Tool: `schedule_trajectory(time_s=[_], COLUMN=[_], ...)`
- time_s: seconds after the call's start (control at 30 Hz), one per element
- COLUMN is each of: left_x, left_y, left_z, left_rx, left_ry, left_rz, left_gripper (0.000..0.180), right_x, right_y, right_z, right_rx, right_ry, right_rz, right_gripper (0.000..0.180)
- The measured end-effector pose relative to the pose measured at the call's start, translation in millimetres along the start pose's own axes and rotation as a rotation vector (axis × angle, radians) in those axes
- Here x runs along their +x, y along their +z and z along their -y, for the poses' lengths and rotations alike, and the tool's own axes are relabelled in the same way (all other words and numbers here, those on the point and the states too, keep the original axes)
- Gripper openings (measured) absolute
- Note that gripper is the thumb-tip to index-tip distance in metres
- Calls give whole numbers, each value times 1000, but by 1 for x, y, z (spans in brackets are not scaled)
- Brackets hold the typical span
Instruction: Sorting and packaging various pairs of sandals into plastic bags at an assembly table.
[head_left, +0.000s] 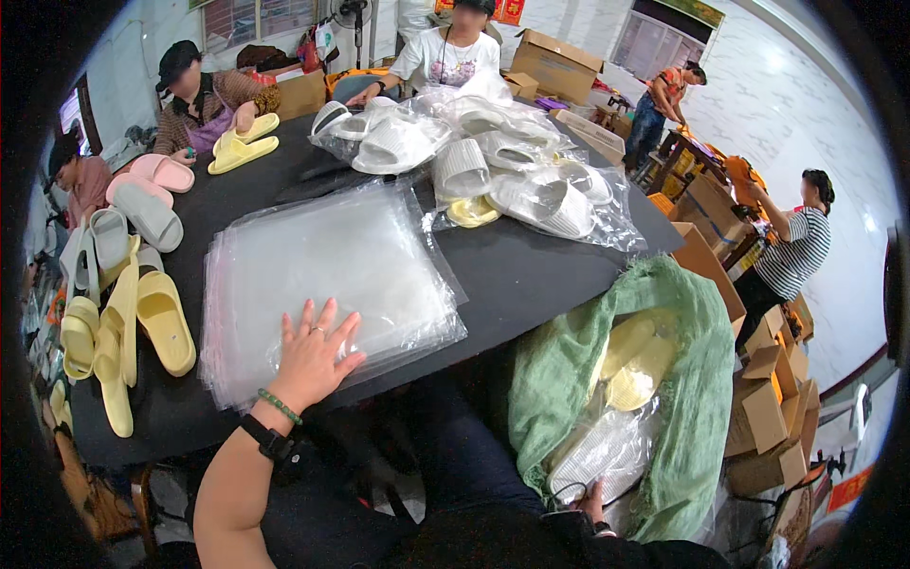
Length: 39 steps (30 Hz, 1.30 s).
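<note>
My left hand (318, 353) lies flat with spread fingers on a stack of clear plastic bags (313, 256) on the black table. At the lower right, my right hand (593, 501) is at the near end of a bagged pair of white slippers (607, 446), gripping it; most of its fingers are hidden. That bag lies in the mouth of a green woven sack (697, 379), with bagged yellow slippers (640, 365) farther in. Left of the bag stack are loose yellow slippers (165, 324), grey slippers (147, 214) and pink slippers (161, 173).
Bagged white slippers (550, 204) are heaped on the far right of the black table (540, 275). Across it, a person (204, 104) holds yellow slippers (245, 147); another person (450, 57) reaches toward the heap. Cardboard boxes (773, 417) stand at the right, beyond the sack.
</note>
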<state>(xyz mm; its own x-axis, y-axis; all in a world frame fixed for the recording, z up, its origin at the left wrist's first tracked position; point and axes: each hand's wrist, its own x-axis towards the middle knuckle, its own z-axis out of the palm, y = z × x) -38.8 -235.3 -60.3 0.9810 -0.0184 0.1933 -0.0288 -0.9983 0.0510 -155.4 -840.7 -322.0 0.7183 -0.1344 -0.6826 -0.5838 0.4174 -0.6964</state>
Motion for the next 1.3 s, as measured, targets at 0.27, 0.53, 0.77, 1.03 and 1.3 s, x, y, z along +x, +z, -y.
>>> schedule_trajectory(time_s=[0.27,0.53,0.77,1.03,1.3], left_x=[-9,-2,-3,-5,15], left_y=[-3,1,-1,-1,9], left_z=[7,2,3,6,-6], left_rx=[26,5,22,20,-35], left_ry=[-28,8,-23,-12,47], left_rz=[41,-12,37,10,-21], left_gripper=[61,61,61,61,61], right_x=[16,56,27,54,69], right_y=[3,-21,11,-10,-96], right_z=[12,2,29,28,33], right_rx=[290,312,361,478,249], right_ry=[122,-127,-130,-269,-377], right_rz=[21,-282,-354,-198,27], right_gripper=[92,105,101,75,72])
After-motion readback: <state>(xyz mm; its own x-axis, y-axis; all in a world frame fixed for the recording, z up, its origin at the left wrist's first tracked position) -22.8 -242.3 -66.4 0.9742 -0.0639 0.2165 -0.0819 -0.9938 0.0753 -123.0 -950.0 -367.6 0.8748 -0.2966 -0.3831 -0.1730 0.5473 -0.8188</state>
